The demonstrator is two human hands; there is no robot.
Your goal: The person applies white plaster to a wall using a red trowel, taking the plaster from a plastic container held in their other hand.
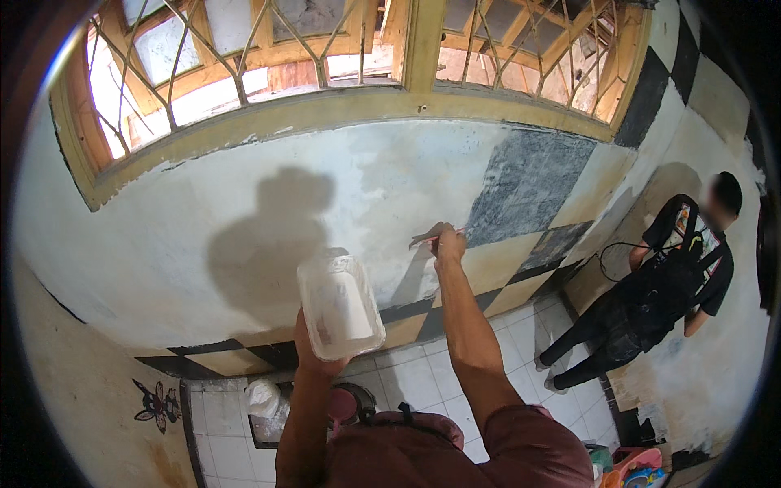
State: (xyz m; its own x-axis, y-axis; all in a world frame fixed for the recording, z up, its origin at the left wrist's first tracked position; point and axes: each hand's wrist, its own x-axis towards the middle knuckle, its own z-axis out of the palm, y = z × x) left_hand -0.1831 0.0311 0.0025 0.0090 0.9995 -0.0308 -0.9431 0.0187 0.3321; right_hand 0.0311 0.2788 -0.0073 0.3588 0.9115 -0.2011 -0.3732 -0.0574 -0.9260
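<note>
My left hand (319,351) grips a white rectangular plastic tub (316,305) from below and its left side. The tub is tilted towards me, with white paint or paste (350,305) coating its inside. My right hand (449,244) is raised to the wall and closed around a slim reddish tool (461,232). Its working end is too small to make out. Both hands are in front of the wall (382,187), where patchy white covers part of a dark-and-cream checkered pattern. A dark square (533,179) lies just right of my right hand.
A window with a yellow frame (419,106) and metal bars spans the wall above. Another person (667,268) stands at the right, near the side wall. On the tiled floor (415,382) are a pink container (343,404), a white bag (262,398) and colourful plastic items (639,468).
</note>
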